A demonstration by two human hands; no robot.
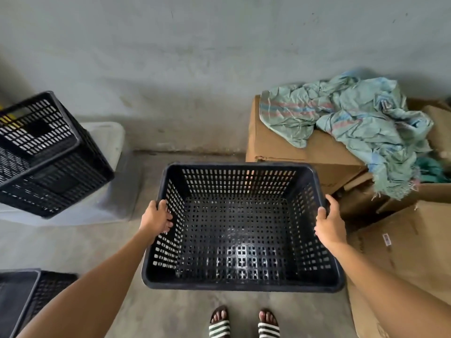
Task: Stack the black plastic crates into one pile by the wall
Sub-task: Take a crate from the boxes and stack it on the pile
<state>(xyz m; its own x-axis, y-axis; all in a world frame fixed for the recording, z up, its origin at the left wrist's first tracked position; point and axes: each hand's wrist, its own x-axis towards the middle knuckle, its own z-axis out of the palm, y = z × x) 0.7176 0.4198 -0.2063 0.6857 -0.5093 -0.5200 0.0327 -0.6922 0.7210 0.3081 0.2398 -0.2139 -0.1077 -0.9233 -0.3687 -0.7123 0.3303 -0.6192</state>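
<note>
I hold a black perforated plastic crate (241,230) in front of me, above the concrete floor, its open top facing up. My left hand (157,219) grips its left rim and my right hand (329,222) grips its right rim. The crate is empty. At the left, two more black crates (46,154) sit nested and tilted on a white lidded bin (107,140) close to the wall. Another black crate (26,298) shows at the bottom left corner, partly cut off.
Cardboard boxes (305,150) stand against the grey wall (219,57) on the right, with a crumpled green cloth (353,118) draped over them. A larger box (402,252) sits close to my right arm. My sandalled feet (244,323) stand on bare floor below the crate.
</note>
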